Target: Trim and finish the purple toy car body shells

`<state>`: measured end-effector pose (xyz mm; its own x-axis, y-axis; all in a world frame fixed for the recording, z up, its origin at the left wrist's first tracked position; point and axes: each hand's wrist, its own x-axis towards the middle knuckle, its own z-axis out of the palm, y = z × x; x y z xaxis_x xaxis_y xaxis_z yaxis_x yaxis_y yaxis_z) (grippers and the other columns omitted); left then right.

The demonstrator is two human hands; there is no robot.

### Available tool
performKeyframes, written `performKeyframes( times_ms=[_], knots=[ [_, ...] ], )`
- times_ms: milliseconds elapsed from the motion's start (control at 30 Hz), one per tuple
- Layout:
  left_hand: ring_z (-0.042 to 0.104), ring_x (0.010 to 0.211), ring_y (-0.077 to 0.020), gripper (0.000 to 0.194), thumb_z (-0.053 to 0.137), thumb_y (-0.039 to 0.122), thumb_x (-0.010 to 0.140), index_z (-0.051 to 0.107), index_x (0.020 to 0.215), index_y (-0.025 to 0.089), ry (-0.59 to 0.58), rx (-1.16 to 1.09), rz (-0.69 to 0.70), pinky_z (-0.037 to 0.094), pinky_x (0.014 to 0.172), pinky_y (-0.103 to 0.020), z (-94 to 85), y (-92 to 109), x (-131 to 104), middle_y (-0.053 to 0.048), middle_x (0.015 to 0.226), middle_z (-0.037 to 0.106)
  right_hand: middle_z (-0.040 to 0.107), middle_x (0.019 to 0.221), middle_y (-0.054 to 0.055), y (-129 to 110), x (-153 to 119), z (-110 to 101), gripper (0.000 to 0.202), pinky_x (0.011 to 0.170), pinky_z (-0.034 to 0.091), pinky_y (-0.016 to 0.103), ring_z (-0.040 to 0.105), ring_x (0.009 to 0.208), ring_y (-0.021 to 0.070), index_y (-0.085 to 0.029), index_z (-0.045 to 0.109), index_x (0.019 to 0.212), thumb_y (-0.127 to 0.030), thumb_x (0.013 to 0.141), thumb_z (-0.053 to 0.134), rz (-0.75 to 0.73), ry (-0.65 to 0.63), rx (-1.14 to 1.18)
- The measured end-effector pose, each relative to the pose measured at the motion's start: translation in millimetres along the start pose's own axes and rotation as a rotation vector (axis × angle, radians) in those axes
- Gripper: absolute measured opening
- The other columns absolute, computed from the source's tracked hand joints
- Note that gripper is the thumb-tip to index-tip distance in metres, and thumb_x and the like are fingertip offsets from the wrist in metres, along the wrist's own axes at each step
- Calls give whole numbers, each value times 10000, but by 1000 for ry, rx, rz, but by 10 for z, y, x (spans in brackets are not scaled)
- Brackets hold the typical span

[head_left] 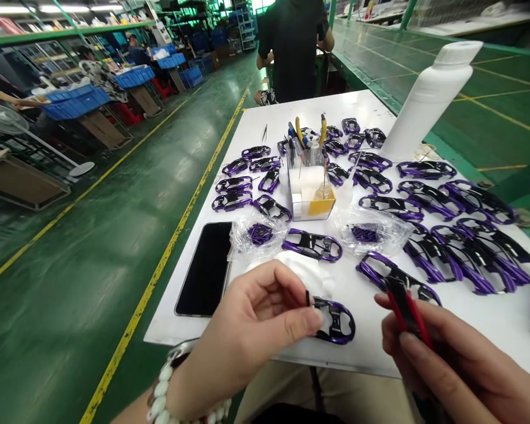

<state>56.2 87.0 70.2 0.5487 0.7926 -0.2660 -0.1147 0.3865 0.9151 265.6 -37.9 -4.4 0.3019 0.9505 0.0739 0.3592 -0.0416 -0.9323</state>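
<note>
My left hand [265,318], with a beaded bracelet at the wrist, pinches a small dark piece [308,298] between thumb and fingertips. Just behind those fingertips a purple and black frame [342,323] lies near the table's front edge, partly hidden by the hand. On the right, my right hand [441,353] is closed around a red and black tool [408,312]. Beyond the tool's tip rests another purple and black frame [380,266]. Two clear plastic bags with small purple parts, a left one [260,234] and a right one [364,234], lie farther back.
A black tablet [205,268] lies at the left edge of the white table [168,327]. A clear organizer [311,194] with pliers stands mid-table, a white bottle [428,100] behind it to the right. Many purple frames surround them. A person [294,50] sits beyond the table.
</note>
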Motion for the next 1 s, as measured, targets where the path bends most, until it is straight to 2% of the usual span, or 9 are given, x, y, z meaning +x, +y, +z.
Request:
performKeyframes(
  times_ms=[133,200,333,433,500,633,733,867,1000],
  knots=[
    [689,682,-69,191,927,160,691,736,696,164,4,-423,-80,563,641,-115,130,-127,4,13,756,756,766,996,33,-118,-11,83,313,606,622,240,746,789,238,-400,670,1275,-469,973,619,-22,-44,34],
    [679,623,-53,178,924,135,696,748,706,160,30,-521,-104,550,591,-100,212,-199,-27,26,705,737,750,876,41,-183,-37,130,298,541,602,247,719,682,228,-371,694,1222,-502,963,628,38,-69,131],
    [695,587,-81,169,911,123,707,746,712,158,34,-592,-152,544,525,-113,378,-317,-106,11,673,741,642,670,21,-410,-81,231,313,399,486,231,555,478,166,-294,718,1032,-568,882,718,220,-112,347],
    [643,547,-67,215,930,117,662,717,663,147,88,-535,-142,526,500,-122,439,-382,-155,17,674,708,540,617,1,-574,-72,275,366,392,376,189,434,478,114,-236,699,895,-595,849,750,413,-105,451],
    [598,524,-48,227,930,150,671,702,663,148,82,-481,-133,497,490,-123,435,-415,-192,31,695,670,447,578,-26,-622,-56,276,397,401,305,176,346,487,92,-216,690,840,-607,841,758,484,-123,520],
    [561,582,-58,119,809,243,836,726,777,182,35,-181,-111,469,540,-123,381,-415,-279,23,708,648,376,563,-57,-613,-30,228,350,422,230,169,276,498,68,-201,679,765,-508,794,845,504,-178,631],
    [541,598,-70,111,747,235,865,718,772,181,44,80,-112,453,555,-131,372,-363,-322,14,701,655,389,567,-63,-608,-19,171,307,421,216,155,273,495,56,-200,656,731,-408,792,872,501,-200,726],
    [487,531,-79,133,749,243,797,661,720,181,-18,158,-234,392,475,-162,425,-335,-309,24,630,591,356,562,-72,-623,-16,117,267,403,184,144,236,484,49,-203,680,769,-387,808,870,532,-237,826],
    [432,477,-61,156,709,240,814,626,696,180,-52,83,-252,345,434,-152,484,-380,-302,44,570,523,372,577,-70,-587,-21,115,217,414,213,132,272,461,44,-247,726,915,-451,879,792,552,-199,943]
  ],
)
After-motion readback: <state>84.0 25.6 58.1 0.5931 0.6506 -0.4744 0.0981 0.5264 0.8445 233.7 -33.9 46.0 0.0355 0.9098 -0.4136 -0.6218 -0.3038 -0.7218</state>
